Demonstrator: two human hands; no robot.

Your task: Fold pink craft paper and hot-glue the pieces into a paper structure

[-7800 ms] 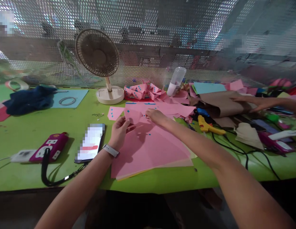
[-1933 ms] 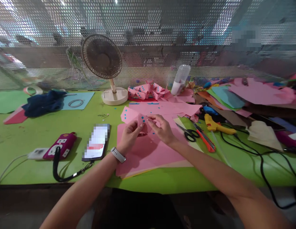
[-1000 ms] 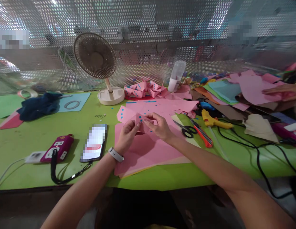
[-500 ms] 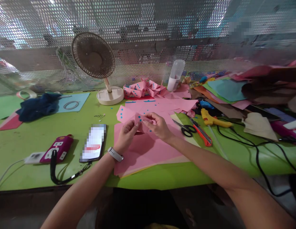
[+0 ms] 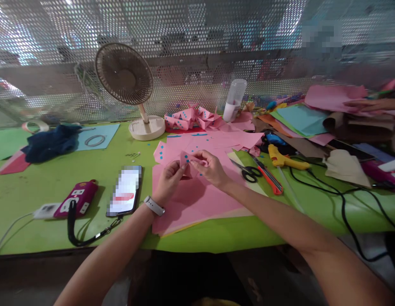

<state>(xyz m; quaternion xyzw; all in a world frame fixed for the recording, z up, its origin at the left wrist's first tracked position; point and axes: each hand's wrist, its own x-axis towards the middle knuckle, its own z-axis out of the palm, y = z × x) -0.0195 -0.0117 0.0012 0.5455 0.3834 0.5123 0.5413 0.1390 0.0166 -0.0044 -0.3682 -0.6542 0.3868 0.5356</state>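
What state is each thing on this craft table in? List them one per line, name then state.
left hand: pinching the small pink paper piece
right hand: pinching the same piece
small pink paper piece: folded, held above the pink sheets
pink sheets: stacked flat
fan: upright; running or not, cannot tell
phone: lying flat, screen lit
scissors: lying, blades shut
glue gun: lying on its side, corded
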